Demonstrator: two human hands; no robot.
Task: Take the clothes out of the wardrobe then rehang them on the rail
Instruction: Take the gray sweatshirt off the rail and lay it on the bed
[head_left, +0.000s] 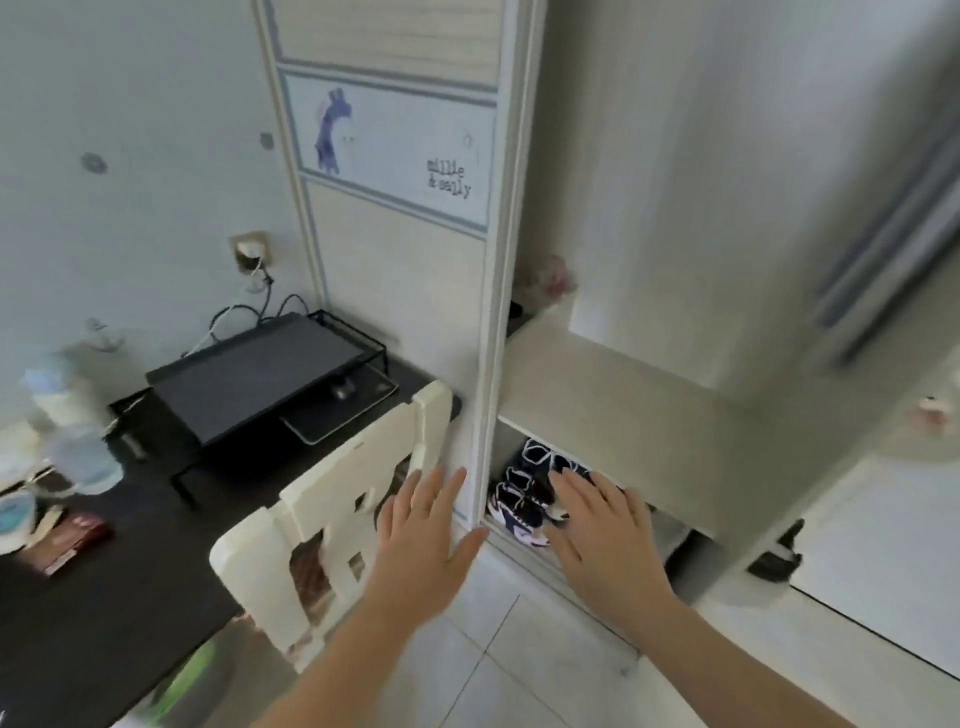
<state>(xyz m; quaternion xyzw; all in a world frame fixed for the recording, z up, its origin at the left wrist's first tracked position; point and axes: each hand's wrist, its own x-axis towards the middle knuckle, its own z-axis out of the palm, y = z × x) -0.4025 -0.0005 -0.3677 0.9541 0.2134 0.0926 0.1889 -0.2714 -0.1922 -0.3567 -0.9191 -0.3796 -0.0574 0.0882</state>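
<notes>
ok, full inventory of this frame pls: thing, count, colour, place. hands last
wardrobe: one, cream, centre; blue giraffe picture on its door
shelf: one, cream, inside the wardrobe
sneakers: count unclear, navy and white, under the shelf
pinkish thing: one, too blurred to identify, back of the shelf
chair: one, cream, at the desk
desk: one, dark, left
stand: one, black, on the desk
mouse: one, dark, under the stand
bottles: at least two, pale, far left, blurred
wall socket: one, white, above the desk, cables plugged in
floor: pale tiles
left hand: fingers spread, by the door edge
right hand: fingers spread, before the sneakers
</notes>
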